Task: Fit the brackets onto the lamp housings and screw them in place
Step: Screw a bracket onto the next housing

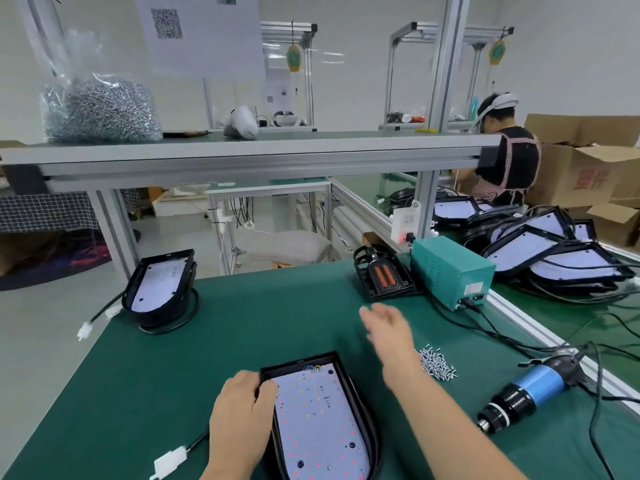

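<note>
While left grip [239,415] clamps lamp housing [323,424], right grip [389,329] hangs apart; carton [568,183] lettering illegible.

Teal power box [450,271] (cardboard cartons [588,174] behind)

Near edge, centre of green-matted bench [242,334]: black plastic lamp housing [318,420], loose pile of small silver screws [437,363] just right of it, blue-and-black electric screwdriver [530,389] farther right; second black lamp housing [159,285] far left; black ribbed plastic shell [382,277] far centre, just left of teal metal power box [450,270].
</note>
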`<move>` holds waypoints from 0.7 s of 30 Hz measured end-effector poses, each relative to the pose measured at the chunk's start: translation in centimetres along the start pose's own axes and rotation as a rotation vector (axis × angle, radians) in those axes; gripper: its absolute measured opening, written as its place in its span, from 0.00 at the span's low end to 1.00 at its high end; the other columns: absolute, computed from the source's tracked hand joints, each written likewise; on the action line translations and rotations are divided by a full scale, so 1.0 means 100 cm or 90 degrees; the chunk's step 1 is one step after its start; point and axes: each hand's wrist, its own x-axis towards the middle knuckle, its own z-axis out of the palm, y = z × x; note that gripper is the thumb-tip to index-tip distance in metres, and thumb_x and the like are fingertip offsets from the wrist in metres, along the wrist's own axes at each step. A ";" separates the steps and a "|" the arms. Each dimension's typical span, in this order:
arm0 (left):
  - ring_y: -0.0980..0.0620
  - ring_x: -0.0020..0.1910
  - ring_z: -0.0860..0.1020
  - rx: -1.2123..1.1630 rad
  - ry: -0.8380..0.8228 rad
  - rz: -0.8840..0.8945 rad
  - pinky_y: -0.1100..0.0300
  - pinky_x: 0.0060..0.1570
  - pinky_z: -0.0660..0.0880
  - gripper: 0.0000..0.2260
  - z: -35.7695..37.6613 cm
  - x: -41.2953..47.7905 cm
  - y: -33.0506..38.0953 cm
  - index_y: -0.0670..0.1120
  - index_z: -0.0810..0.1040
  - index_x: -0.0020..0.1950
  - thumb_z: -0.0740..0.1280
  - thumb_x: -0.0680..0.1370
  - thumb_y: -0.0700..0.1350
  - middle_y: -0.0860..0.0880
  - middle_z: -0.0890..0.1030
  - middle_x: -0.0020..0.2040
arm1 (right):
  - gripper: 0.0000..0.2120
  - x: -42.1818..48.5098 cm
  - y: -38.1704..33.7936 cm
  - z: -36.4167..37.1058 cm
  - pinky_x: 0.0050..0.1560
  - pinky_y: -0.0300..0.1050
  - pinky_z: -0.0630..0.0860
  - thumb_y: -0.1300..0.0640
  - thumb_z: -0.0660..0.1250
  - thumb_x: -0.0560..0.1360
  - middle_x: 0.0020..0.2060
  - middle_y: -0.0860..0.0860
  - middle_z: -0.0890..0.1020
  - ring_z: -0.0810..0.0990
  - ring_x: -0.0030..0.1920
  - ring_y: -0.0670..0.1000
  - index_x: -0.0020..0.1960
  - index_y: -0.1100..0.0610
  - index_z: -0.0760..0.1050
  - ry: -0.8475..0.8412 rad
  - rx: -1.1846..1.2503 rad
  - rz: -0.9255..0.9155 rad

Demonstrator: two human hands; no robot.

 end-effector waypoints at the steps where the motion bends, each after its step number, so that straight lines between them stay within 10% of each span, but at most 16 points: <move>1: 0.47 0.43 0.71 0.000 0.001 -0.003 0.56 0.39 0.66 0.13 0.000 0.000 0.000 0.38 0.69 0.39 0.62 0.80 0.45 0.47 0.73 0.38 | 0.19 0.015 -0.013 -0.001 0.70 0.62 0.71 0.58 0.70 0.78 0.48 0.53 0.79 0.79 0.47 0.51 0.65 0.66 0.74 0.033 0.052 0.033; 11: 0.50 0.46 0.72 0.001 -0.004 0.000 0.55 0.43 0.68 0.11 0.002 0.002 -0.002 0.42 0.71 0.39 0.63 0.80 0.45 0.50 0.74 0.41 | 0.16 0.128 -0.028 -0.019 0.21 0.40 0.74 0.58 0.72 0.78 0.51 0.64 0.83 0.86 0.42 0.59 0.62 0.64 0.76 0.152 0.073 0.202; 21: 0.52 0.47 0.71 0.019 -0.001 -0.001 0.56 0.43 0.68 0.10 0.005 0.003 -0.003 0.45 0.71 0.39 0.63 0.79 0.46 0.52 0.74 0.42 | 0.16 0.146 -0.022 -0.014 0.16 0.33 0.66 0.61 0.69 0.79 0.54 0.63 0.83 0.81 0.34 0.54 0.65 0.63 0.74 0.133 0.049 0.212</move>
